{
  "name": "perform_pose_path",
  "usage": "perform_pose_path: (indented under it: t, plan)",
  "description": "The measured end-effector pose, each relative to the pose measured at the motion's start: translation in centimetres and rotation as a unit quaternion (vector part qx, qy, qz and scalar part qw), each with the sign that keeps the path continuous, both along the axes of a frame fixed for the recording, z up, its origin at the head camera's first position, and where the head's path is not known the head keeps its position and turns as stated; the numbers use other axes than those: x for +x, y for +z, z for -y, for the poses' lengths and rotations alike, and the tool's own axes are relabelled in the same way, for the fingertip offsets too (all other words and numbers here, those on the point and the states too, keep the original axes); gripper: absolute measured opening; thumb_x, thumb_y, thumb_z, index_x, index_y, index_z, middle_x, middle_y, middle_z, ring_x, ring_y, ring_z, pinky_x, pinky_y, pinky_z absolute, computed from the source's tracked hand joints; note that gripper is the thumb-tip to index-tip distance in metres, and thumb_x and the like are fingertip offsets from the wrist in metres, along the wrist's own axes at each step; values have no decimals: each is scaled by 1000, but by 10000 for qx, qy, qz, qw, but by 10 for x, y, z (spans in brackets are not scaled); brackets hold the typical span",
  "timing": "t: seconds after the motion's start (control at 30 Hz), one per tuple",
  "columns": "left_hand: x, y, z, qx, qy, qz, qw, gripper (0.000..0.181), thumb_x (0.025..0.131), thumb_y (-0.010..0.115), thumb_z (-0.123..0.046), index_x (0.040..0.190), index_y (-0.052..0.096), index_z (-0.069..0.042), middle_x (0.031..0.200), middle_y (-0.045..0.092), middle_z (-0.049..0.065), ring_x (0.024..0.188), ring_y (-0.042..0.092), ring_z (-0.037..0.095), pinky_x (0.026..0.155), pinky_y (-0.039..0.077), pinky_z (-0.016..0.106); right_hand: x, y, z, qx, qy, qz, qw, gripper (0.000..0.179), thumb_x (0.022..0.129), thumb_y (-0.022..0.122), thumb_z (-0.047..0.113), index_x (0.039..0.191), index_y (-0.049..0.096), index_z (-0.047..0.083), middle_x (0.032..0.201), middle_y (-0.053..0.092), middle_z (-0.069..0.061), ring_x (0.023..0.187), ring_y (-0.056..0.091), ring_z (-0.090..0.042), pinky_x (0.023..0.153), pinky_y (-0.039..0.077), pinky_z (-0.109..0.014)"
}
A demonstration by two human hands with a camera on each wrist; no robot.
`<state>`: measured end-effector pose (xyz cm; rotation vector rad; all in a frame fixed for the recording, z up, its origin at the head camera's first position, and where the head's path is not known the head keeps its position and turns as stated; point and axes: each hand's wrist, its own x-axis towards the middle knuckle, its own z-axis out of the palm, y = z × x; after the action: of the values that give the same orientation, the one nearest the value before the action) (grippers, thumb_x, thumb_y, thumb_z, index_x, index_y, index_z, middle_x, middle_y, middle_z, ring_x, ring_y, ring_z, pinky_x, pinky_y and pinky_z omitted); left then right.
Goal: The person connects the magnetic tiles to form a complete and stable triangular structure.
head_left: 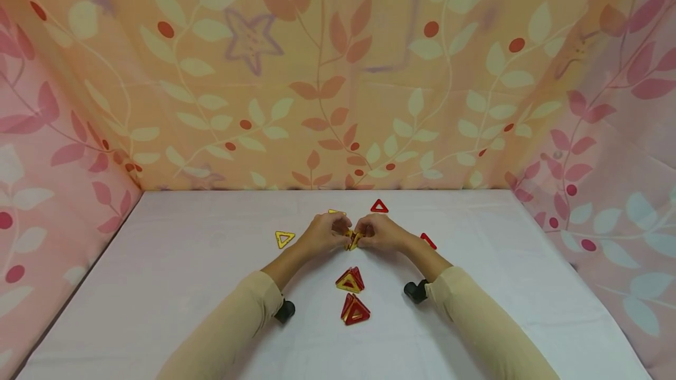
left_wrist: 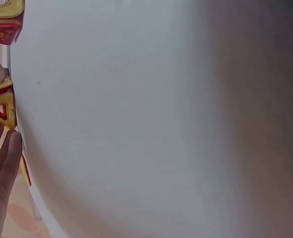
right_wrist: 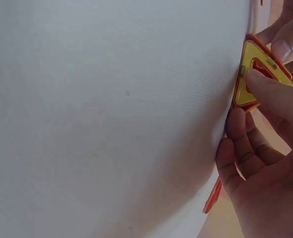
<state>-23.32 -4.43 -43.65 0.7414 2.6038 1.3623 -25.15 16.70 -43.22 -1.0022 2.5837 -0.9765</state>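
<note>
At mid-table in the head view, my left hand (head_left: 326,232) and right hand (head_left: 384,232) meet over a few yellow and red triangular magnetic tiles (head_left: 352,243). My right thumb presses on the yellow tile's face (right_wrist: 249,54) in the right wrist view, its fingers curled below the lower edge. The left hand (right_wrist: 288,40) pinches the same tiles from the other side. In the left wrist view, a yellow tile (left_wrist: 10,116) stands against a red one between the fingertips. The hands hide part of how the tiles join.
Two small pyramids of red and yellow triangles, a farther one (head_left: 350,280) and a nearer one (head_left: 355,311), stand in front of the hands. Loose tiles lie around: a yellow triangle (head_left: 284,239), a red triangle (head_left: 379,206) and another red one (head_left: 429,241) beside the right forearm.
</note>
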Motion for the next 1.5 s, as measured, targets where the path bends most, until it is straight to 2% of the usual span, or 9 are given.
perform_pose_path:
  t: [0.1, 0.33, 0.6, 0.83, 0.97, 1.13, 1.5]
  plan:
    - [2, 1, 2, -36, -20, 88, 10000, 29, 85, 78, -6, 112, 67, 0, 104, 70, 8, 98, 66, 20, 90, 54, 33, 2, 2, 2, 90, -7, 96, 9999, 11, 85, 75, 3, 94, 70, 7, 84, 63, 1, 76, 53, -12, 69, 48, -25]
    - [7, 1, 7, -56, -106, 54, 9999, 27, 85, 79, -7, 108, 67, -2, 100, 69, 4, 94, 66, 17, 88, 55, 32, 9, 6, 5, 198, -61, 261, 9994, 14, 86, 77, 6, 97, 68, 9, 86, 63, 0, 78, 54, -13, 72, 49, -26]
    - [15, 2, 11, -38, -234, 102, 9997, 28, 84, 80, -9, 109, 68, -4, 101, 70, 5, 95, 66, 18, 88, 55, 33, 15, 8, 4, 326, -57, 526, 9981, 27, 89, 75, 12, 114, 70, 8, 89, 65, 3, 79, 58, -14, 72, 52, -25]
    - [19, 2, 13, -158, -249, 126, 9995, 20, 85, 80, -11, 102, 70, -8, 98, 71, -1, 95, 66, 13, 87, 55, 30, 17, 11, 1, 160, 136, 846, 9962, 30, 92, 72, 20, 119, 71, 7, 98, 70, 3, 84, 61, -14, 76, 53, -28]
    - [20, 0, 14, -117, -310, 91, 9994, 15, 85, 79, -9, 96, 70, -9, 95, 71, -2, 93, 66, 13, 86, 56, 30, 18, 10, 1, 89, 216, 829, 9963, 31, 92, 72, 22, 119, 71, 7, 103, 71, 1, 87, 61, -14, 79, 53, -28]
    - [20, -2, 14, -26, -353, 22, 9994, 15, 84, 79, -7, 96, 70, -9, 94, 71, -1, 93, 67, 13, 85, 56, 29, 18, 9, 1, 31, 279, 662, 9974, 32, 91, 74, 19, 118, 71, 4, 101, 71, -1, 81, 59, -13, 74, 52, -24]
    - [19, -1, 17, 60, -401, 91, 9991, 13, 85, 78, -5, 93, 68, -9, 94, 70, -1, 93, 67, 14, 86, 56, 29, 18, 7, 6, 176, 123, 436, 9988, 30, 89, 76, 20, 115, 73, 5, 101, 72, 0, 81, 59, -12, 74, 53, -24]
